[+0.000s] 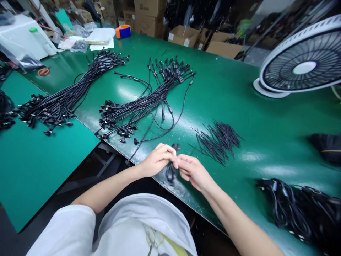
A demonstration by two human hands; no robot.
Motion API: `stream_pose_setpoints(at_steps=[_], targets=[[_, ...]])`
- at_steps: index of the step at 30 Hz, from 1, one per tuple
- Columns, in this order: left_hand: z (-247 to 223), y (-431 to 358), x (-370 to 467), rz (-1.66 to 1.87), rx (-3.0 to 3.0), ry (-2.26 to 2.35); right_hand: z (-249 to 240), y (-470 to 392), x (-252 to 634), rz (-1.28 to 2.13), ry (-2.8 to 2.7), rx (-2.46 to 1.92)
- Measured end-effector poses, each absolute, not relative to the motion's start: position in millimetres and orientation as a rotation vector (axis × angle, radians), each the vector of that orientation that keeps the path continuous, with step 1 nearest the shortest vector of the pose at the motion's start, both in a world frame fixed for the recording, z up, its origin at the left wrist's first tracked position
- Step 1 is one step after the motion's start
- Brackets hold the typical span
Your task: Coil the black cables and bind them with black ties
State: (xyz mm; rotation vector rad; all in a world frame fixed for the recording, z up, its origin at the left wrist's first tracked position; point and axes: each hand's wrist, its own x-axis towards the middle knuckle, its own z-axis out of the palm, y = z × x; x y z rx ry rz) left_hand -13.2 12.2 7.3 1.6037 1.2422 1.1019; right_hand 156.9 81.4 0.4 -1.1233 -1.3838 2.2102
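Observation:
A small coiled black cable (171,174) is in front of me at the table's near edge, folded into a bundle and a little blurred. My left hand (160,159) is closed around its upper middle. Thumb and fingers of my right hand (193,170) are pinched together at the same spot, touching the left fingertips; whatever lies between them is too small to make out. Just beyond my right hand is a loose pile of thin black twist ties (220,140). Straight black cables (149,101) with connectors at both ends lie in a bunch beyond my left hand.
Another bunch of cables (71,90) lies farther left. Coiled cables (290,206) are heaped at the right, near a white fan (303,67). Papers (101,36), an orange and blue tape roll (123,31) and a white box (25,37) stand at the back of the green table (226,92).

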Motion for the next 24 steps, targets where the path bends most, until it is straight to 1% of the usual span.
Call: stream_pose_setpoints(at_steps=[2, 4, 8, 10, 12, 14, 18, 22, 24], targets=[[5, 7, -13, 0.959, 1.748, 1.268, 2, 85, 161, 2.193, -1.355, -1.125], [-1, 6, -11, 0.904, 1.751, 1.310, 6, 85, 164, 2.041, -1.425, -1.128], [-9, 8, -12, 0.970, 1.327, 1.250, 13, 73, 164, 1.566, -2.066, -0.895], [-4, 6, -14, 1.057, 1.208, 1.199, 13, 70, 162, 1.418, -2.293, -0.784], [5, 0, -15, 1.100, 1.278, 1.154, 9, 74, 161, 1.366, -2.304, -0.825], [11, -6, -12, 1.022, 1.385, 1.135, 4, 81, 162, 1.313, -2.234, -0.924], [-1, -10, 1, 0.866, 1.295, 1.273, 2, 84, 165, 1.198, -2.269, -0.924], [-13, -3, 7, 1.006, 1.022, 1.397, 7, 73, 168, 1.016, -2.407, -0.799], [-10, 1, 6, 1.043, 0.973, 1.348, 8, 67, 168, 0.780, -2.485, -0.799]])
